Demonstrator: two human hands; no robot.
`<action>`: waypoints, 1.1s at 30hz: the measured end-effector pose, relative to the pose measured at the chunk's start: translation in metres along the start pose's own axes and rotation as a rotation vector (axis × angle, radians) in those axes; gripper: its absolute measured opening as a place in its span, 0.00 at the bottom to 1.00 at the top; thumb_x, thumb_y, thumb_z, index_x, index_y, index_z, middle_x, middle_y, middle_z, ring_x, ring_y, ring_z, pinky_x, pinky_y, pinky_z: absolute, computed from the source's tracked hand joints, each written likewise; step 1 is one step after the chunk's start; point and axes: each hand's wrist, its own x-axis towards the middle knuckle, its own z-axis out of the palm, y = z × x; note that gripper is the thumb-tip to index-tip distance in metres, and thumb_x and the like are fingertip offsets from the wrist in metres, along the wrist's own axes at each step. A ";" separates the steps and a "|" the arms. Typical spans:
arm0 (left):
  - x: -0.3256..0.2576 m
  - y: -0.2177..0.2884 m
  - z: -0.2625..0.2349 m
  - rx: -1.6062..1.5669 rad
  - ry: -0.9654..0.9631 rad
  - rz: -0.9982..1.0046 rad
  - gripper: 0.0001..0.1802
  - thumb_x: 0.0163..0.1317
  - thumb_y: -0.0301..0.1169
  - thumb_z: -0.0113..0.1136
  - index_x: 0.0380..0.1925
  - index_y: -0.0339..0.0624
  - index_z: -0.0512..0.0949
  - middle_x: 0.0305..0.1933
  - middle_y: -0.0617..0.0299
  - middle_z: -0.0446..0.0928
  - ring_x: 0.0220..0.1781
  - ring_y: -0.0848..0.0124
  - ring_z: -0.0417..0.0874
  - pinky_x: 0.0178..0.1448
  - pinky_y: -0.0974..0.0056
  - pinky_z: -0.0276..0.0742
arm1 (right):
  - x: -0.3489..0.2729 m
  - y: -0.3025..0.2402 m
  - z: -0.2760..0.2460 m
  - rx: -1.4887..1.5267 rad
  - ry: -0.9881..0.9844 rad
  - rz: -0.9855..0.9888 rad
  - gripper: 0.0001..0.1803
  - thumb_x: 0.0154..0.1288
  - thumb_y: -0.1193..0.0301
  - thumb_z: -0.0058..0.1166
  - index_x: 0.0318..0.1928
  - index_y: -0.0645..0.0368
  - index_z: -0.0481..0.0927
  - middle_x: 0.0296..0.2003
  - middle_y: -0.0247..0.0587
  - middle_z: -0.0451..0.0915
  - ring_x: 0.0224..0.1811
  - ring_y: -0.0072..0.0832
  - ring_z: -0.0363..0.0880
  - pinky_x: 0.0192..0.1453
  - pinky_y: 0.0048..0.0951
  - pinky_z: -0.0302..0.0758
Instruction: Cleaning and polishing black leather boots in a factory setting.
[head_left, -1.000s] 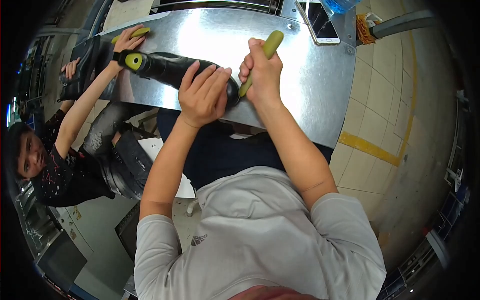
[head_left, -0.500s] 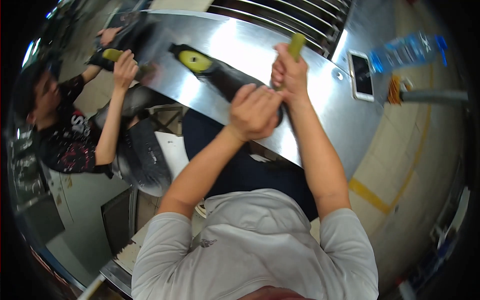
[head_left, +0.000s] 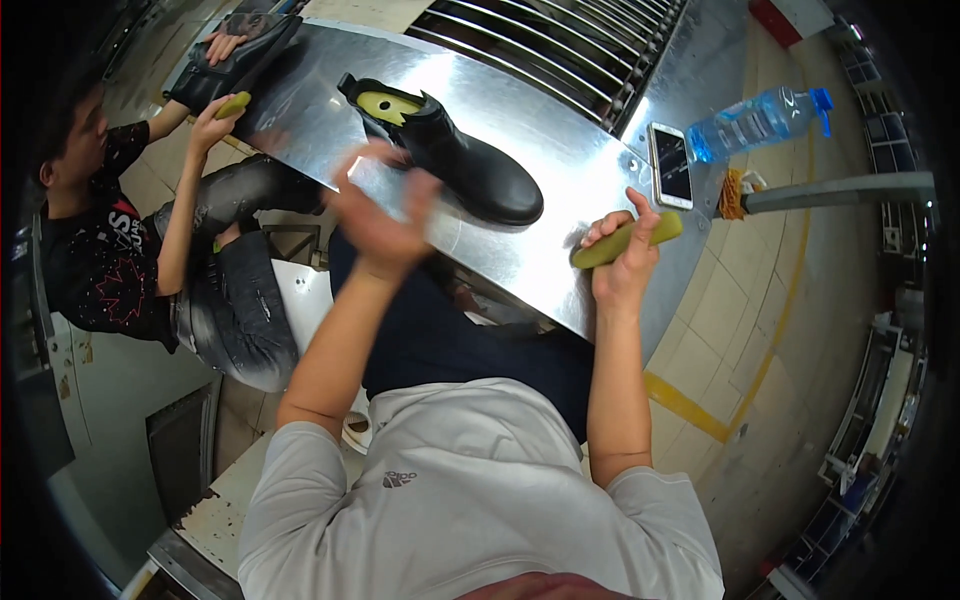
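A black ankle boot [head_left: 480,178] stands on the metal table [head_left: 548,262], its toe toward the right. A yellow-green block [head_left: 385,106] with a dark hole, apparently a shoe last, shows in the boot's opening. My left hand [head_left: 388,222] is in front of the boot's shaft, blurred by motion, with thumb and fingers apart and nothing visible in it. To the right of the toe, my right hand [head_left: 628,268] grips an olive-green rounded bar [head_left: 628,240], held across the palm over the table. The bar is apart from the boot.
At the table's right lie a white-edged phone [head_left: 670,165] and a blue plastic bottle [head_left: 760,122]. Metal rollers [head_left: 550,50] run along the far side. A seated co-worker [head_left: 110,235] at left holds another black boot [head_left: 235,62] and a similar bar [head_left: 233,105]. A metal pipe [head_left: 840,191] stands at right.
Both hands have come off the boot. My left hand has moved left, and my right hand has lowered toward me with the bar now lying across it. The boot's toe is now uncovered.
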 end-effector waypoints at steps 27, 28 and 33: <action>-0.029 -0.029 -0.068 -0.338 -0.623 -0.835 0.25 0.47 0.20 0.74 0.48 0.35 0.78 0.45 0.62 0.81 0.45 0.72 0.81 0.51 0.68 0.77 | 0.113 0.034 0.079 0.169 -0.172 0.006 0.14 0.61 0.68 0.64 0.25 0.59 0.73 0.13 0.33 0.67 0.11 0.23 0.66 0.16 0.25 0.64; -0.030 -0.026 -0.068 -0.302 -0.596 -0.816 0.24 0.48 0.20 0.74 0.48 0.36 0.78 0.45 0.62 0.82 0.45 0.72 0.81 0.50 0.68 0.77 | 0.114 0.034 0.079 0.170 -0.165 0.012 0.14 0.61 0.68 0.64 0.25 0.59 0.73 0.13 0.33 0.67 0.11 0.23 0.66 0.16 0.25 0.64; -0.038 0.024 -0.039 -0.140 -0.556 -0.785 0.24 0.51 0.25 0.74 0.49 0.34 0.78 0.44 0.59 0.83 0.44 0.73 0.83 0.51 0.69 0.77 | 0.109 0.039 0.063 0.258 -0.074 0.032 0.17 0.61 0.65 0.64 0.25 0.58 0.71 0.13 0.33 0.66 0.12 0.23 0.64 0.17 0.26 0.63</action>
